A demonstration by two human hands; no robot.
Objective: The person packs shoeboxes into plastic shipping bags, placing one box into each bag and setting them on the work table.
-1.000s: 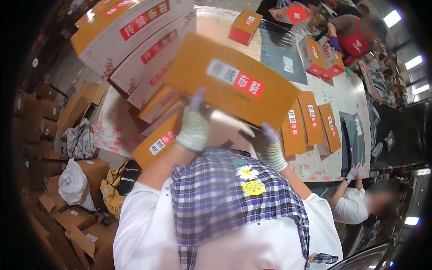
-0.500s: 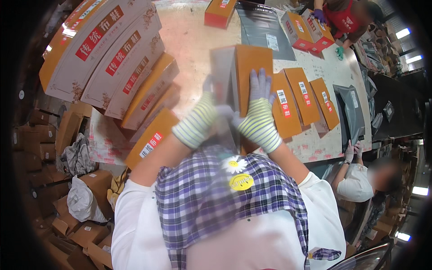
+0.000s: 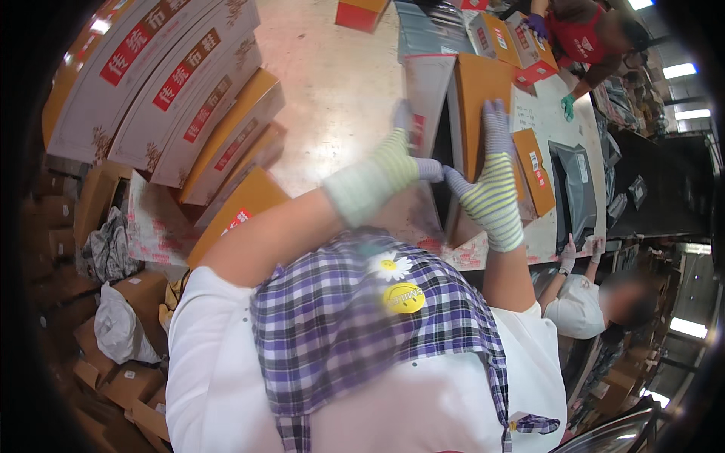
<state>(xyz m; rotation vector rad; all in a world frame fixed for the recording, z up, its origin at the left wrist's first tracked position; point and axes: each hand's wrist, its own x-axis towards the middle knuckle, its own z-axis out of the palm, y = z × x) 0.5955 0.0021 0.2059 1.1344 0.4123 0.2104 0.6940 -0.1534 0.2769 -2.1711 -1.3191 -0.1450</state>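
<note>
A long shoebox with an orange face (image 3: 479,94) and a pale grey side (image 3: 430,87) stands tilted in front of me, a dark gap between the two parts. I cannot tell whether that gap is an opened lid or a space between two boxes. My right hand (image 3: 493,181), in a striped glove, lies with long fingers on the orange face and its thumb toward the near end. My left hand (image 3: 381,170), gloved and partly blurred, rests against the grey side, thumb pointing at the right thumb. Another orange shoebox (image 3: 535,170) stands right of my right hand.
Stacked shoeboxes (image 3: 162,87) line the table's left side. A grey mailing bag (image 3: 578,181) lies at right, near a co-worker in white (image 3: 578,302). Another co-worker in a red apron (image 3: 578,34) handles boxes at far right. Cartons (image 3: 140,385) and a white sack (image 3: 124,325) lie lower left.
Both hands have moved right with the shoebox, which now covers most of the boxes standing there. A dark gap shows between its grey and orange parts. The view has shifted slightly.
</note>
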